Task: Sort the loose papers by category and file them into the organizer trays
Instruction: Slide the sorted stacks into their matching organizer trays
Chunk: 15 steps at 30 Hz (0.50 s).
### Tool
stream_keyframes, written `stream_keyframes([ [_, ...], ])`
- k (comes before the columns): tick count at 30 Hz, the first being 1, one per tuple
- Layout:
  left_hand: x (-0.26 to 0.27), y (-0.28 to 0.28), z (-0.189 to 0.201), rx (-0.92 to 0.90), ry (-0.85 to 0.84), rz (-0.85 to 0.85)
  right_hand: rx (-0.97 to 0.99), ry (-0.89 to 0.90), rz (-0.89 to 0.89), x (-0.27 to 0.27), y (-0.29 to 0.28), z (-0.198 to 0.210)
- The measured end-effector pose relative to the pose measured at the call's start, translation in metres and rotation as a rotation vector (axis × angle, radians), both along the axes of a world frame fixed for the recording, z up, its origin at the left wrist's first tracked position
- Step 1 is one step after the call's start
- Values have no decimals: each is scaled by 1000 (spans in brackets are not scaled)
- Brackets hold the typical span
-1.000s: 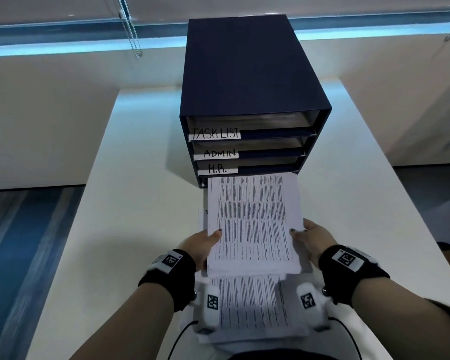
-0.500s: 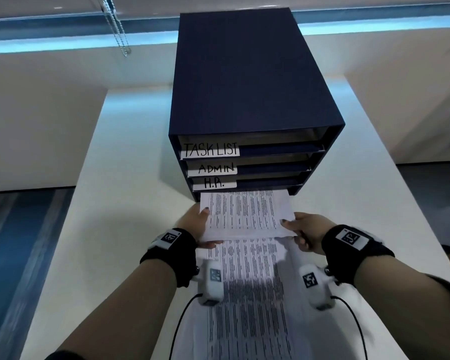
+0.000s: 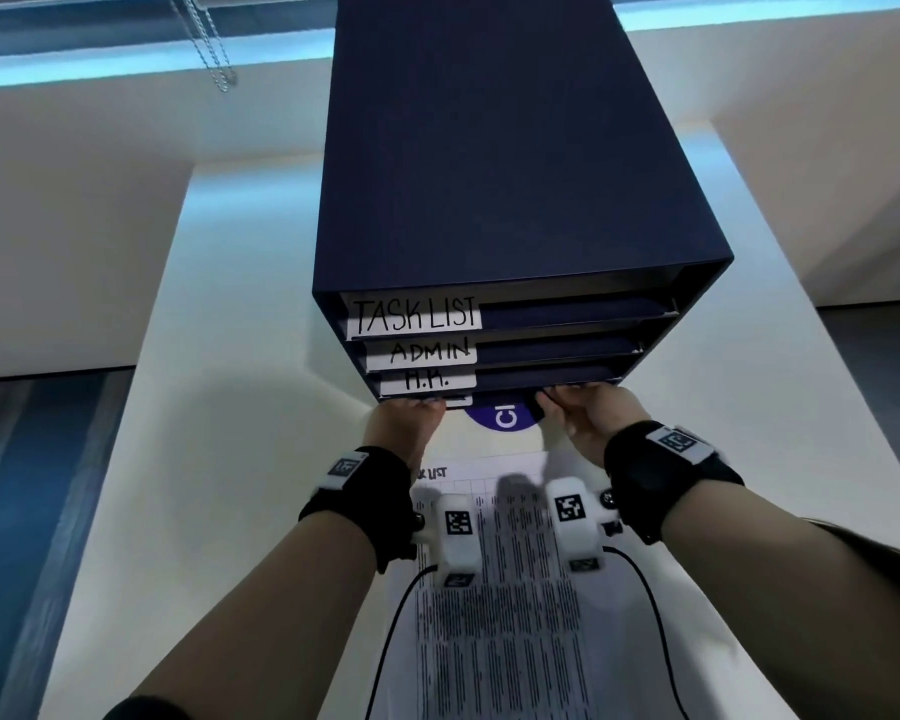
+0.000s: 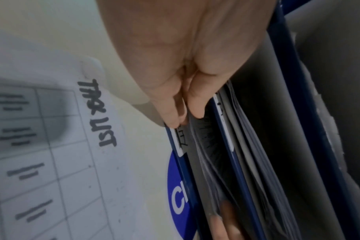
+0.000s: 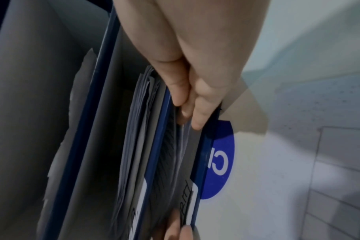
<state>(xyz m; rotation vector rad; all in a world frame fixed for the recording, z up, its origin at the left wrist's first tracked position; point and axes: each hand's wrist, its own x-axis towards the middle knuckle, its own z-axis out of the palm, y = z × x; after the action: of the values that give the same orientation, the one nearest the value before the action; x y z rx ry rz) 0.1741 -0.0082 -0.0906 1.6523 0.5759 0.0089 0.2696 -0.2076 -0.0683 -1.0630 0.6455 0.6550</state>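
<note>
- At the near edge of the white worktop (image 3: 261, 459), a loose sheet headed "TASK LIST" (image 3: 489, 589) lies unfiled, the forearms passing above it.
- Beyond it, the left hand (image 3: 406, 423) and right hand (image 3: 588, 413) reach the mouth of the lowest tray (image 4: 181, 162), fingers held together and tucked in against the printed papers (image 5: 175, 146) there; the wrist views suggest a light pinch on the sheet edges.
- A blue round sticker (image 3: 500, 418) shows on the worktop between the hands.
- The navy organizer (image 3: 489, 200) stands mid-worktop, trays labelled TASK LIST, ADMIN and H.R.
- Judged step: seating a batch in the bottom tray. Next: let go, draw back, lift the near sheet toward the top tray.
</note>
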Motion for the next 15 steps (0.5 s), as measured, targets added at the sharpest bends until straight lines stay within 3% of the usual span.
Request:
stream_keyframes([
  [1, 3, -12, 3, -202, 14, 76, 3, 9, 27, 0, 1, 0],
  [2, 3, -12, -2, -327, 76, 288, 3, 23, 57, -1, 0, 0],
  [3, 2, -13, 3, -420, 169, 296, -4, 36, 85, 0, -1, 1],
  [6, -5, -14, 16, -255, 247, 130, -14, 43, 165, 2, -8, -3],
  [9, -13, -4, 19, -151, 302, 42, -174, 27, 337, -2, -12, 0],
  [15, -53, 14, 7, 147, 485, 138, -590, -6, 609, -19, -39, 3],
])
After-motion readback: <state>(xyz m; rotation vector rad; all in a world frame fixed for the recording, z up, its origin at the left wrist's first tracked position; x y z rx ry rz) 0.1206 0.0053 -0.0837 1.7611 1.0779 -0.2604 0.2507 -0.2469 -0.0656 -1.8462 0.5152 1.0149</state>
